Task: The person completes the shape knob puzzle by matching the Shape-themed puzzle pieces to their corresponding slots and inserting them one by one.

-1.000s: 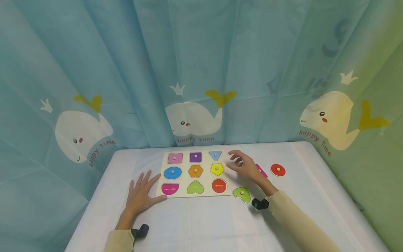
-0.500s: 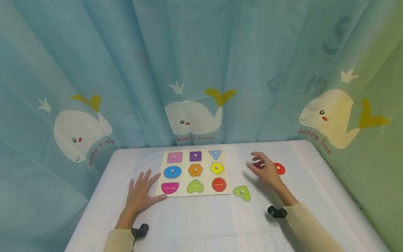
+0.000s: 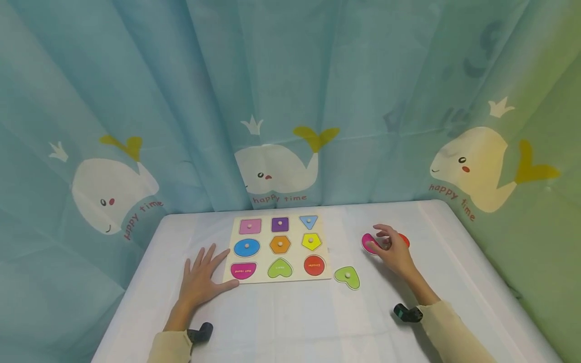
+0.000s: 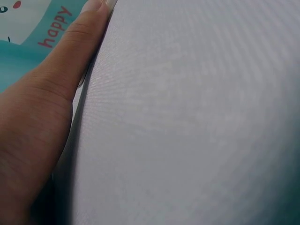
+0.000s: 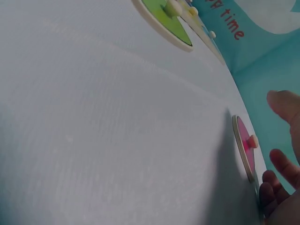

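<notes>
In the head view, my left hand [image 3: 199, 283] rests with fingers spread at the left edge of a cream shape puzzle board [image 3: 298, 267]. Its thumb lies at the board's near left corner. My right hand [image 3: 396, 253] hovers over a magenta half-round puzzle piece [image 3: 368, 243] right of the board. The right wrist view shows thumb and fingers apart, close to the piece's wooden knob [image 5: 253, 141], gripping nothing. A red round piece [image 3: 406, 240] is partly hidden behind that hand. Between hand and board lies a green heart piece [image 3: 347, 278].
Knobbed shapes such as a blue oval [image 3: 247, 247] and a yellow pentagon [image 3: 311, 241] fill the board's two far rows. Its near row shows printed half-round, heart and circle outlines without knobs. A white cloth covers the table [image 3: 281, 322]; a blue whale-print curtain [image 3: 363, 101] hangs behind.
My right hand has moved right, from beside the board's right edge to over the magenta half-round piece. The left hand has stayed at the board.
</notes>
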{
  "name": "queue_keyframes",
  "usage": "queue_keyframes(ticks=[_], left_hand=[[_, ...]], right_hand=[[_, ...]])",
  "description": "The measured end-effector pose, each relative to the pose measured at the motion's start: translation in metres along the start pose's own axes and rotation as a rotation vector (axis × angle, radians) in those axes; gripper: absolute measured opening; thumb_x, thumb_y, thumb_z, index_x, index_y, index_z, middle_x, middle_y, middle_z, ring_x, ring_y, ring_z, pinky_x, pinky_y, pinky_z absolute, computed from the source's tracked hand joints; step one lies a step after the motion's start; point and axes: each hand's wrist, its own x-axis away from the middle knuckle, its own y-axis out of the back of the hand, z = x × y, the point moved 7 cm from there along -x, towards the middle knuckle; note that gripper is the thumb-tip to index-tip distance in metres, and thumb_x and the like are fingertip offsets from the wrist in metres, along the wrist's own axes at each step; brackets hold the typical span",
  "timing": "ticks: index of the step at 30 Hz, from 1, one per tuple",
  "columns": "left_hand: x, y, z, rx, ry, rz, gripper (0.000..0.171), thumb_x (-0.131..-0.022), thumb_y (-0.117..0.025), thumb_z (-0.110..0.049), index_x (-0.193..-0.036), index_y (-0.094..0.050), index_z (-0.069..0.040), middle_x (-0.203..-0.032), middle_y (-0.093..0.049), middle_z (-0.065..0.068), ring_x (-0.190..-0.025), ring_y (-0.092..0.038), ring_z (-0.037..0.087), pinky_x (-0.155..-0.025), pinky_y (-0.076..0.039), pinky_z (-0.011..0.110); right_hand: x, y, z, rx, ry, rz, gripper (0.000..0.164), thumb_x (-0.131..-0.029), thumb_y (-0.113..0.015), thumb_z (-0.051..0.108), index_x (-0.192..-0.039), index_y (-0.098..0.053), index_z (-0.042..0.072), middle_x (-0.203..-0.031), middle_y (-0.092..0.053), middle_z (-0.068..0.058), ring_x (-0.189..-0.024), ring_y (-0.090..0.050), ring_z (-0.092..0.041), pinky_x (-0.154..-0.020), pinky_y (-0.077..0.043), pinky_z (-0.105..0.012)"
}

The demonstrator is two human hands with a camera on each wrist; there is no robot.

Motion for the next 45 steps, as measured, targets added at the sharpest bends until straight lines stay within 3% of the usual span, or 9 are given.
queue_keyframes(ticks=[5,15,26,37,45], left_hand=[[0.001,0.001,0.000,0.002,0.000,-0.001,0.098,-0.075,-0.077,-0.068,-0.155,-0.047,-0.021,-0.166,-0.028,0.021,-0.152,-0.015,0.050,-0.114,-0.004,0.079],[0.001,0.002,-0.002,0.012,0.005,0.001,0.098,-0.074,-0.078,-0.067,-0.155,-0.047,-0.020,-0.166,-0.027,0.020,-0.153,-0.014,0.050,-0.115,-0.004,0.078],[0.002,0.002,-0.002,0.015,0.007,0.004,0.098,-0.074,-0.077,-0.068,-0.155,-0.047,-0.021,-0.167,-0.027,0.020,-0.153,-0.014,0.049,-0.115,-0.004,0.078],[0.001,0.003,-0.001,0.017,0.015,0.009,0.098,-0.074,-0.078,-0.068,-0.155,-0.047,-0.021,-0.166,-0.027,0.021,-0.153,-0.014,0.050,-0.114,-0.003,0.079],[0.001,0.000,0.000,0.015,0.009,0.005,0.098,-0.075,-0.077,-0.069,-0.155,-0.047,-0.021,-0.166,-0.027,0.020,-0.153,-0.014,0.050,-0.114,-0.004,0.079]], right_hand=[[0.002,-0.001,-0.002,0.042,0.011,0.010,0.051,-0.090,-0.080,0.010,-0.136,-0.058,0.001,-0.120,-0.066,-0.025,-0.103,-0.063,-0.038,-0.090,-0.056,-0.053],[0.002,-0.004,-0.004,0.127,0.038,-0.045,0.033,-0.088,-0.080,0.009,-0.116,-0.069,-0.005,-0.110,-0.068,-0.021,-0.094,-0.062,-0.032,-0.080,-0.054,-0.041],[0.003,-0.003,-0.004,0.156,0.000,-0.093,0.019,-0.088,-0.080,0.009,-0.101,-0.075,-0.004,-0.102,-0.066,-0.020,-0.090,-0.059,-0.031,-0.079,-0.055,-0.042],[0.004,-0.006,-0.002,0.134,0.009,-0.125,0.015,-0.088,-0.079,0.006,-0.098,-0.075,-0.004,-0.103,-0.066,-0.022,-0.093,-0.060,-0.034,-0.082,-0.057,-0.049],[0.001,-0.009,0.006,0.114,0.052,-0.090,0.012,-0.088,-0.079,0.004,-0.099,-0.076,-0.002,-0.107,-0.067,-0.021,-0.100,-0.061,-0.034,-0.084,-0.057,-0.050]])
